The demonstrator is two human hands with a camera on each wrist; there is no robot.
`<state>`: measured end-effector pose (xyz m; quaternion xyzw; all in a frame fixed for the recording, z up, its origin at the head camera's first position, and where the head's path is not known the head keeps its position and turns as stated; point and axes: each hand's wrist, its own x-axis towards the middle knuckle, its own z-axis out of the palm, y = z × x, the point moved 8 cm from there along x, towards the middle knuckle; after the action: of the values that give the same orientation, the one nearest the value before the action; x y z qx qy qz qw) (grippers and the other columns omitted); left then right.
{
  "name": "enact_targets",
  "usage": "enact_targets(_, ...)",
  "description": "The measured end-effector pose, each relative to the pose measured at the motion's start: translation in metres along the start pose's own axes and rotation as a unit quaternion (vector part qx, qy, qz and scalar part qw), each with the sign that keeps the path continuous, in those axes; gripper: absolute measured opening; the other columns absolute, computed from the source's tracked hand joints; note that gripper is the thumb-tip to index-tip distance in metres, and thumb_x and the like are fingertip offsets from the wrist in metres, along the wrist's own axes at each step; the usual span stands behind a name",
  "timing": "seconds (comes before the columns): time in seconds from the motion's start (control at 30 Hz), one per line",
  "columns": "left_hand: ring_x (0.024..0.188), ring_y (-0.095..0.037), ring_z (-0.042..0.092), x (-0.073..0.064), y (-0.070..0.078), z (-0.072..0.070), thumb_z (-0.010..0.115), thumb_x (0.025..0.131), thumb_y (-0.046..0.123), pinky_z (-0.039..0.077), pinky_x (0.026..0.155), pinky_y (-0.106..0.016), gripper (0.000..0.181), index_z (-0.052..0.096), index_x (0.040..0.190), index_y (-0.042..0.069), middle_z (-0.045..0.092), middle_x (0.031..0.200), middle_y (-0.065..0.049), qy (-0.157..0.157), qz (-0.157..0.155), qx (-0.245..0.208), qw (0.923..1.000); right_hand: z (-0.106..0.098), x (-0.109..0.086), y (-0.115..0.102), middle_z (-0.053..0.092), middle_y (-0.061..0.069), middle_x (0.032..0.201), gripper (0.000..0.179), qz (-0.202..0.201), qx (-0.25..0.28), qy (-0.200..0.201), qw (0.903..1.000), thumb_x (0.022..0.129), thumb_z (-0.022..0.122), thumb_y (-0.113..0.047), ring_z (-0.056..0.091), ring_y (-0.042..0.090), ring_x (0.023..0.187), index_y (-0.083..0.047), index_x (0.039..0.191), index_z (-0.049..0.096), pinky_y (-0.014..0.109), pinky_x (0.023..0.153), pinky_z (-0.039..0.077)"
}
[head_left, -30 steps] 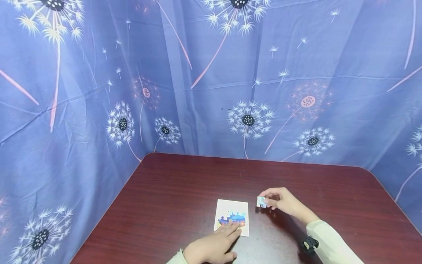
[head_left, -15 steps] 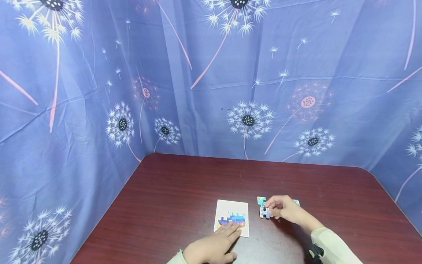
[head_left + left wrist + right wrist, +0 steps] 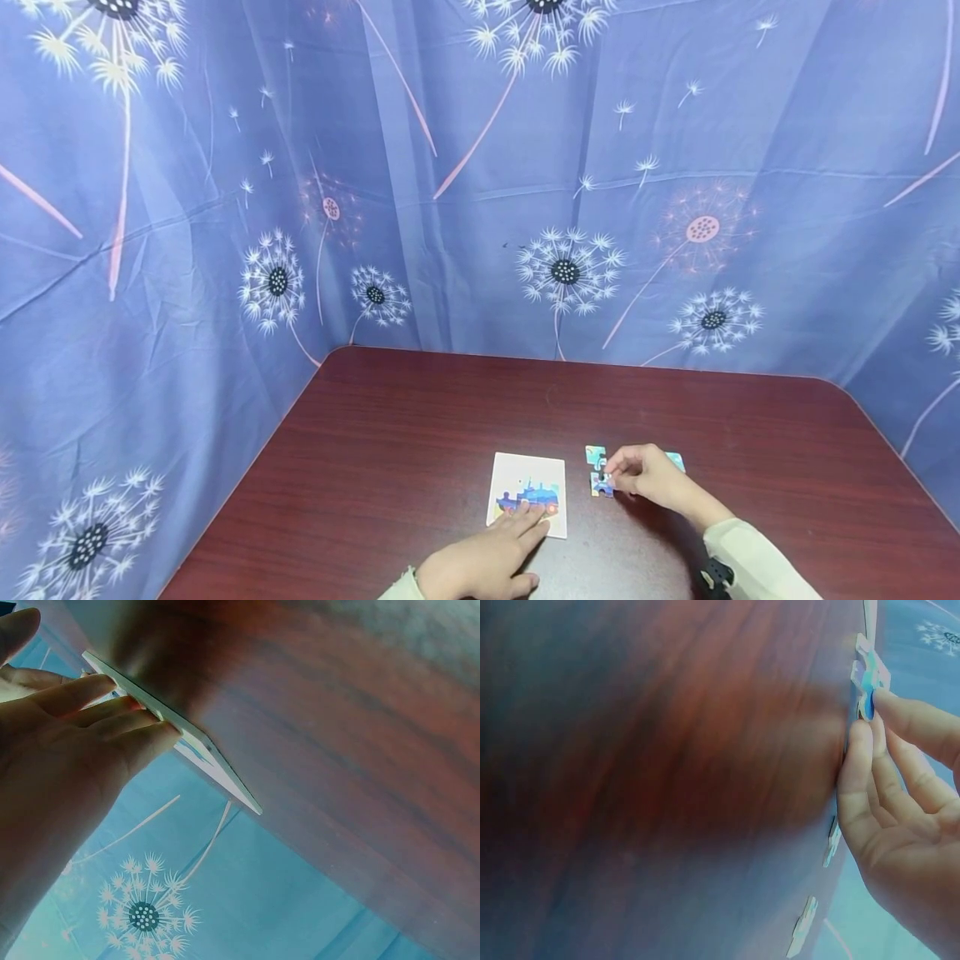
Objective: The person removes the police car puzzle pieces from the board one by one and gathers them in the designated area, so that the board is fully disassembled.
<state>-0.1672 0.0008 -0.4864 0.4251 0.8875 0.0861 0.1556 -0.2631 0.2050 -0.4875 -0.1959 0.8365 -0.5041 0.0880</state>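
My left hand (image 3: 487,554) lies with straight fingers over the lower part of a white-bordered puzzle board (image 3: 528,464). A blue train-like picture (image 3: 528,493) shows above the fingertips. In the left wrist view, fingers (image 3: 146,739) rest along the board's face (image 3: 217,776). To the right of the board, my right hand (image 3: 652,482) pinches a small puzzle piece (image 3: 868,703) with blue on it between thumb and fingertip. In the head view, a light-blue puzzle piece (image 3: 595,454) and a blue-and-white one (image 3: 601,485) show beside those fingertips; the fingers partly cover this cluster.
Another puzzle piece (image 3: 676,461) lies behind the right hand, partly hidden. In the right wrist view, loose pieces (image 3: 804,927) lie on the dark red wooden table (image 3: 420,417). A blue dandelion-print curtain (image 3: 465,275) hangs along the table's back and left edges.
My right hand has lowered its piece and come slightly nearer to me, uncovering a piece behind it. In the last half second it barely shifts. The left hand stays on the board.
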Motion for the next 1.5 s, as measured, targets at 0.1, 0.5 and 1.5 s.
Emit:
enact_targets(0.1, 0.143, -0.023, 0.024, 0.000, 0.000, 0.000, 0.058, 0.093, 0.034, 0.028, 0.113, -0.037, 0.064, 0.036, 0.148, 0.007, 0.030, 0.155, -0.010, 0.002, -0.001, 0.001, 1.0000, 0.000, 0.000, 0.000, 0.063, 0.006, 0.074, 0.008, 0.002, -0.022, 0.009, 0.9997, 0.082, 0.066, 0.004, 0.051, 0.007, 0.053, 0.004, 0.090, 0.067, 0.024, 0.049, 0.047)
enact_targets(0.5, 0.144, -0.021, 0.024, 0.001, -0.001, 0.001, 0.057, 0.094, 0.035, 0.028, 0.113, -0.036, 0.065, 0.035, 0.148, 0.007, 0.028, 0.155, -0.009, 0.001, 0.001, 0.001, 1.0000, 0.001, 0.000, 0.001, 0.063, 0.005, 0.075, 0.009, 0.006, -0.055, 0.030, 0.9980, 0.080, 0.069, 0.004, 0.052, 0.007, 0.052, 0.002, 0.089, 0.068, 0.025, 0.048, 0.048)
enact_targets(1.5, 0.144, -0.027, 0.021, 0.001, 0.000, -0.001, 0.055, 0.096, 0.037, 0.026, 0.114, -0.039, 0.063, 0.037, 0.147, 0.005, 0.026, 0.156, -0.012, 0.003, 0.005, 0.000, 1.0000, 0.001, 0.008, -0.013, 0.065, 0.006, 0.079, 0.004, -0.003, -0.079, 0.031, 0.9964, 0.086, 0.066, 0.000, 0.055, 0.011, 0.056, 0.000, 0.091, 0.067, 0.024, 0.054, 0.048)
